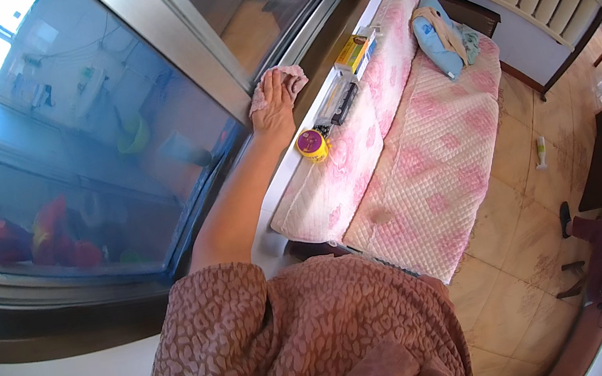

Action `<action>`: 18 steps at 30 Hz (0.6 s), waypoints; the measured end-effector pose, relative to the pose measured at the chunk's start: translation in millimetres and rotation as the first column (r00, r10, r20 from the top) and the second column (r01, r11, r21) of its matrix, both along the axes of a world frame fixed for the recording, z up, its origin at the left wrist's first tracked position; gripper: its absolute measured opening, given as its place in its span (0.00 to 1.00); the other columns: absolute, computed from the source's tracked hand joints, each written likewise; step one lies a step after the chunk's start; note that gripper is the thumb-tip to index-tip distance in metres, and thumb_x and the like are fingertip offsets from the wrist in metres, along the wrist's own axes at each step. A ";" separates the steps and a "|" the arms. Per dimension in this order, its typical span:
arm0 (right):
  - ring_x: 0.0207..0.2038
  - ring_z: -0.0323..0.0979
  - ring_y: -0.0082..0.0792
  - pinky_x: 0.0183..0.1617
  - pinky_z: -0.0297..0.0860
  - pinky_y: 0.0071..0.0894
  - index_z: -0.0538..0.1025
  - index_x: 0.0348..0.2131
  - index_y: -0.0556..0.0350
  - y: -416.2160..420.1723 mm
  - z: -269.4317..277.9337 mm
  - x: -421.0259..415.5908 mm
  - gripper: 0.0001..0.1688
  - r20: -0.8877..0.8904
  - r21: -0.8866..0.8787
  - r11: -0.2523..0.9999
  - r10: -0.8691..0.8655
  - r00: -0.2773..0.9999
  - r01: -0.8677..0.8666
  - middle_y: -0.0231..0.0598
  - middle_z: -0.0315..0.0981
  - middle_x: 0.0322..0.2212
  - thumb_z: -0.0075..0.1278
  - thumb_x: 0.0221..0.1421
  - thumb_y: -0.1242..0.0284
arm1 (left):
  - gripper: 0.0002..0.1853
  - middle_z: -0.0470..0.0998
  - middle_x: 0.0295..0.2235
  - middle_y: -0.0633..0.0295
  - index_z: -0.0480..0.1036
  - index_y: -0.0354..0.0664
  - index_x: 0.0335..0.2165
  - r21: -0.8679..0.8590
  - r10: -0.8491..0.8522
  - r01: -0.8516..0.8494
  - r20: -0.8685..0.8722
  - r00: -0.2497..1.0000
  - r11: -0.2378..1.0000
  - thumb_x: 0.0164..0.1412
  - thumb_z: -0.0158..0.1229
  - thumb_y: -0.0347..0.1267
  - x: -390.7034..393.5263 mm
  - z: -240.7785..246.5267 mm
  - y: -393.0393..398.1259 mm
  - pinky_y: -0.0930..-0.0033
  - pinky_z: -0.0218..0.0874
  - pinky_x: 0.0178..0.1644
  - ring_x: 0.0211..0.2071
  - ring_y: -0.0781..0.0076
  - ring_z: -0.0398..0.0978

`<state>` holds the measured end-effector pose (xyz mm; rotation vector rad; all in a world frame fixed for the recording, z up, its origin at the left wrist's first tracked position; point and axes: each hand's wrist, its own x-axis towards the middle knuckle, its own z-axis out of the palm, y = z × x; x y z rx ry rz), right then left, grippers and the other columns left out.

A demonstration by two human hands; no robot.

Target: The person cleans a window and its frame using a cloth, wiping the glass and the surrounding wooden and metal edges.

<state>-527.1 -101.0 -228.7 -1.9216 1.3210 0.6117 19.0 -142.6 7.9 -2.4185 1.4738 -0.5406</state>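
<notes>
My left hand [274, 113] lies flat on a pink terry cloth [294, 78], fingers spread over it. The cloth is against the lower corner of the sliding window's metal frame [189, 32], by the brown sill [325, 32]. To the left is a large bluish window pane [84, 123], with blurred household items behind it. Below the sill, a yellow tub with a purple lid [313, 145] stands closest to my forearm. My right hand is out of view; a patch of bare skin shows at the bottom edge beside a brown patterned sleeve.
A clear plastic package [337, 100] and a yellow-and-white box [357, 54] line the ledge. Beside them stands a sofa bed with a pink quilted cover [429, 159], bearing a blue pillow [436, 34]. A white-and-green bottle [541, 153] lies on the tiled floor. A person [596, 251] is at the right.
</notes>
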 end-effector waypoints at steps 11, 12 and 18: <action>0.50 0.75 0.50 0.51 0.70 0.51 0.75 0.54 0.45 -2.0 8.0 8.0 0.24 -0.028 0.029 0.989 0.143 0.989 -0.142 0.48 0.77 0.46 0.48 0.61 0.60 | 0.33 0.47 0.70 0.49 0.54 0.30 0.64 -0.211 -0.001 -0.020 -0.096 0.995 0.977 0.62 0.44 0.30 -8.6 -48.8 49.5 0.61 0.26 0.74 0.72 0.56 0.37; 0.49 0.75 0.50 0.51 0.70 0.51 0.75 0.54 0.46 -2.1 9.5 7.8 0.24 -0.030 0.030 0.988 0.149 0.988 -0.148 0.48 0.77 0.46 0.48 0.61 0.60 | 0.31 0.52 0.68 0.50 0.57 0.32 0.63 -0.261 -0.020 -0.027 -0.175 0.984 0.965 0.62 0.44 0.30 -15.7 -44.7 55.8 0.63 0.30 0.74 0.72 0.58 0.42; 0.49 0.75 0.50 0.51 0.70 0.51 0.74 0.54 0.46 -5.0 18.9 8.8 0.24 -0.045 0.044 0.983 0.178 0.983 -0.176 0.48 0.77 0.46 0.48 0.61 0.59 | 0.27 0.62 0.64 0.53 0.66 0.35 0.58 -0.377 -0.069 0.033 -0.082 0.994 0.926 0.61 0.47 0.30 -32.8 -37.3 93.2 0.63 0.44 0.70 0.69 0.60 0.51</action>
